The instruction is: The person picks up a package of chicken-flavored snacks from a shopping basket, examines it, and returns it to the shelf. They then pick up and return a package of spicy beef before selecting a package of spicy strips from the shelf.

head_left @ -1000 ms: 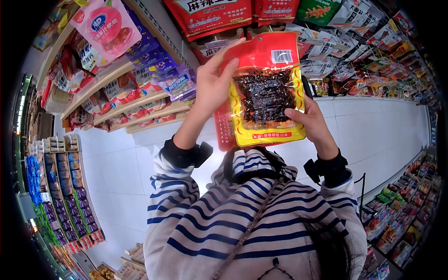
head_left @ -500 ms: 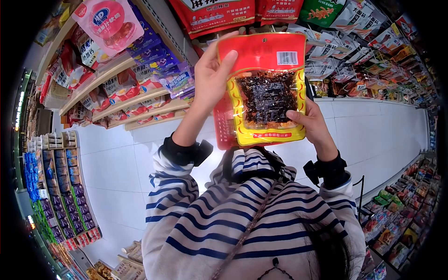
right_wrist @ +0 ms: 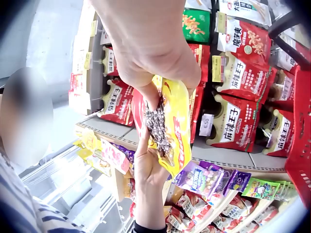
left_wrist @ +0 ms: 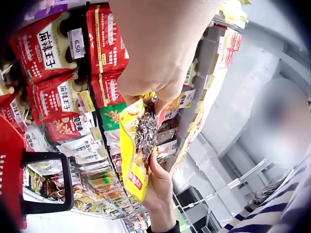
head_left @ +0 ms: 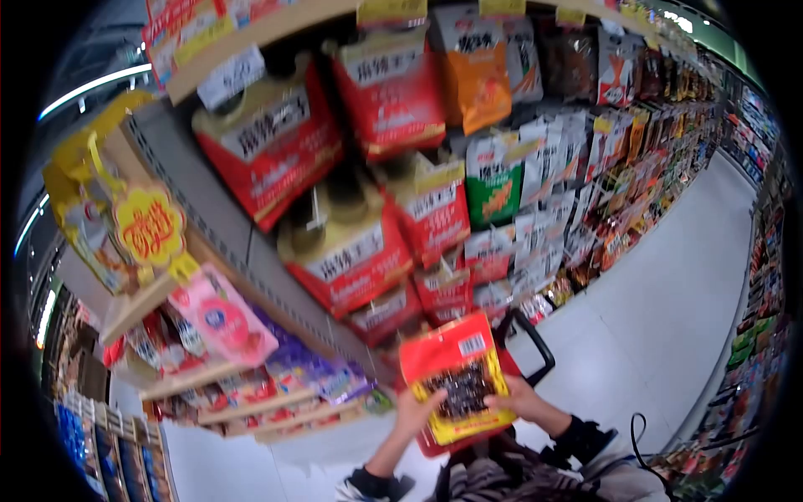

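Between both hands is a red and yellow snack packet [head_left: 456, 339] with a clear window showing dark, glossy food and a barcode at its top corner. My left hand [head_left: 416, 412] grips its left edge, thumb over the window. At the opposite edge my right hand [head_left: 534, 405] pinches it, thumb on the front. In the left wrist view the packet [left_wrist: 127, 155] appears edge-on, bowed between the two hands. The right wrist view shows the packet [right_wrist: 176, 124] with the right-hand fingers over its near end. Behind it in the head view sits a red shopping basket [right_wrist: 297, 141].
The basket's black handle [head_left: 548, 356] sticks up right of the packet. Red snack bags [head_left: 347, 251] hang on the rack ahead, beside green and white bags [head_left: 493, 180]. Candy shelves [head_left: 242, 402] stand at left. A white-tiled aisle [head_left: 661, 276] runs off to the right.
The head view has tilted up toward the rack, so the packet and hands sit lower and smaller. My left hand has shifted from the packet's upper left down to its lower left side.
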Action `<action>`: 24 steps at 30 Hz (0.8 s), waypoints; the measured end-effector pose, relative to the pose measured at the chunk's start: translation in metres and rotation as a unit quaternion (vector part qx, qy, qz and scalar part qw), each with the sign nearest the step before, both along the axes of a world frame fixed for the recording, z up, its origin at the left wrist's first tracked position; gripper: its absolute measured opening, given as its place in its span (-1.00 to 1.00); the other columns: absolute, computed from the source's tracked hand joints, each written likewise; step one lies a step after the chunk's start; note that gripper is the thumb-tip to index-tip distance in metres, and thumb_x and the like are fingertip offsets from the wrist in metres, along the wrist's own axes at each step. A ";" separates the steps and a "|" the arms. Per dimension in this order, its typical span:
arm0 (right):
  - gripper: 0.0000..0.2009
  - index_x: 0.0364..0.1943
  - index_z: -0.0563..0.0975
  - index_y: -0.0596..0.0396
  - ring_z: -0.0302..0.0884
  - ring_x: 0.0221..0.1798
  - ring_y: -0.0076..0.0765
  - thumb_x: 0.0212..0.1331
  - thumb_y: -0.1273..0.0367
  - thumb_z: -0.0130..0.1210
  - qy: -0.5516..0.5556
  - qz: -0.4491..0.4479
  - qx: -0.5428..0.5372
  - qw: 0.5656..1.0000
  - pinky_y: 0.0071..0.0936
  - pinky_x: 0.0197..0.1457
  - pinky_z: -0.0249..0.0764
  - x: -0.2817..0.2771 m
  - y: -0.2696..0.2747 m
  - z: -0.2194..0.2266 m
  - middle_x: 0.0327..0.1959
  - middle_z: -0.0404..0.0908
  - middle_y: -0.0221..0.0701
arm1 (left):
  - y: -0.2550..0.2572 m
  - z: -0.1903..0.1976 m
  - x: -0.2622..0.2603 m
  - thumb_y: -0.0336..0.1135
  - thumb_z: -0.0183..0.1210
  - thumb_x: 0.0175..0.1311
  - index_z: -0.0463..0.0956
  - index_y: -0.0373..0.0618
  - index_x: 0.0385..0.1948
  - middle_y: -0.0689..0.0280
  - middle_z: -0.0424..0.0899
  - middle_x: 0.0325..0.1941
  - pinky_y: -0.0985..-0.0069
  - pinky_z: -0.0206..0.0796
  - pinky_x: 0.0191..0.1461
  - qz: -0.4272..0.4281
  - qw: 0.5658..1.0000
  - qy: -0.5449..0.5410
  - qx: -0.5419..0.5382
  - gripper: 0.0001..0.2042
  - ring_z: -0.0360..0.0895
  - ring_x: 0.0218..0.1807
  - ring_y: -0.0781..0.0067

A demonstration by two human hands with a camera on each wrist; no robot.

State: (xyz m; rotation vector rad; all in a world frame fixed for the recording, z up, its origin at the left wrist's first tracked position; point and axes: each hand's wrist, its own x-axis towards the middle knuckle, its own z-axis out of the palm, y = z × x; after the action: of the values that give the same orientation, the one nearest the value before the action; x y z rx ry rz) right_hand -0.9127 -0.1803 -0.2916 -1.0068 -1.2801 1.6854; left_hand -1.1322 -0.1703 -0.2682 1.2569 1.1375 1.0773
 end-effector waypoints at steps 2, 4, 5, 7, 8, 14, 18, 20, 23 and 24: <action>-0.54 -0.05 0.27 0.19 0.30 -0.12 -0.58 -0.11 0.44 0.12 0.038 -0.011 -0.031 0.999 -0.59 -0.06 0.29 0.007 -0.005 0.002 -0.16 0.37 -0.46 | 0.003 -0.007 0.008 -0.40 0.15 -0.02 0.38 -0.26 -0.20 0.32 0.52 -0.30 0.60 0.28 -0.18 -0.020 1.000 -0.007 -0.018 -0.69 0.41 -0.29 0.57; -0.54 -0.06 0.26 0.21 0.30 -0.12 -0.58 -0.12 0.47 0.12 0.043 -0.028 -0.034 0.998 -0.59 -0.06 0.28 0.020 -0.009 0.005 -0.17 0.38 -0.46 | 0.007 0.003 0.023 -0.41 0.13 0.00 0.39 -0.27 -0.22 0.34 0.52 -0.32 0.64 0.28 -0.22 -0.058 0.998 -0.028 -0.015 -0.73 0.42 -0.32 0.61; -0.54 -0.06 0.26 0.21 0.31 -0.13 -0.58 -0.13 0.49 0.13 0.050 -0.040 -0.037 0.997 -0.59 -0.06 0.28 0.028 -0.012 0.007 -0.17 0.38 -0.46 | 0.008 0.002 0.032 -0.42 0.12 0.01 0.39 -0.27 -0.23 0.35 0.52 -0.33 0.65 0.29 -0.24 -0.076 0.996 -0.049 -0.020 -0.74 0.42 -0.33 0.63; -0.55 -0.08 0.27 0.21 0.34 -0.15 -0.56 -0.14 0.52 0.11 0.055 -0.053 -0.041 0.996 -0.58 -0.05 0.29 0.048 -0.016 0.009 -0.19 0.40 -0.45 | 0.013 -0.004 0.050 -0.42 0.11 0.02 0.40 -0.25 -0.27 0.38 0.52 -0.37 0.67 0.28 -0.27 -0.102 0.993 -0.060 -0.009 -0.77 0.41 -0.36 0.66; -0.55 -0.08 0.27 0.21 0.34 -0.15 -0.55 -0.14 0.53 0.11 0.060 -0.058 -0.043 0.996 -0.58 -0.05 0.29 0.060 -0.019 0.003 -0.19 0.40 -0.45 | 0.015 -0.005 0.059 -0.42 0.12 0.02 0.41 -0.25 -0.27 0.39 0.52 -0.38 0.67 0.28 -0.28 -0.118 0.992 -0.047 -0.012 -0.78 0.41 -0.37 0.66; -0.56 -0.05 0.26 0.21 0.35 -0.14 -0.53 -0.10 0.52 0.08 0.108 -0.092 -0.045 0.989 -0.56 -0.03 0.30 0.148 -0.033 0.003 -0.14 0.40 -0.42 | 0.013 0.010 0.158 -0.40 0.11 0.03 0.41 -0.24 -0.29 0.41 0.52 -0.41 0.66 0.28 -0.29 -0.130 0.991 0.025 -0.010 -0.79 0.40 -0.39 0.68; -0.55 -0.05 0.26 0.21 0.35 -0.14 -0.53 -0.11 0.52 0.08 0.090 -0.145 -0.009 0.985 -0.56 -0.03 0.30 0.225 -0.043 0.007 -0.14 0.40 -0.41 | 0.009 0.013 0.246 -0.40 0.10 0.04 0.40 -0.25 -0.30 0.40 0.51 -0.38 0.66 0.28 -0.25 -0.136 0.990 0.003 -0.033 -0.80 0.40 -0.35 0.68; -0.56 -0.04 0.26 0.24 0.35 -0.16 -0.54 -0.09 0.51 0.08 0.118 -0.185 -0.027 0.975 -0.57 -0.05 0.31 0.270 -0.052 0.019 -0.17 0.41 -0.42 | 0.013 -0.004 0.290 -0.41 0.09 0.05 0.40 -0.25 -0.29 0.40 0.51 -0.37 0.67 0.27 -0.24 -0.163 0.987 -0.007 -0.011 -0.81 0.40 -0.35 0.68; -0.57 -0.06 0.27 0.26 0.39 -0.20 -0.53 -0.09 0.50 0.08 0.147 -0.260 -0.022 0.954 -0.57 -0.10 0.35 0.333 -0.066 0.024 -0.20 0.43 -0.38 | 0.014 0.002 0.356 -0.45 0.04 0.08 0.33 -0.26 -0.18 0.37 0.48 -0.28 0.68 0.26 -0.19 -0.250 0.967 -0.036 -0.040 -0.75 0.39 -0.28 0.68; -0.57 -0.07 0.27 0.26 0.39 -0.21 -0.52 -0.10 0.50 0.08 0.148 -0.284 -0.018 0.947 -0.57 -0.10 0.35 0.352 -0.071 0.030 -0.20 0.43 -0.37 | 0.014 0.009 0.381 -0.46 0.03 0.09 0.31 -0.26 -0.16 0.37 0.47 -0.25 0.68 0.26 -0.18 -0.271 0.960 -0.052 -0.055 -0.74 0.39 -0.26 0.67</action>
State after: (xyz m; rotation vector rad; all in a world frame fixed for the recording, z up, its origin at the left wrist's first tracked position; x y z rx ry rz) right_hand -0.5602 -0.2510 -0.2615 -0.9812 -0.6773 1.3439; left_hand -0.7516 -0.1568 -0.2594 1.3027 0.6986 0.6476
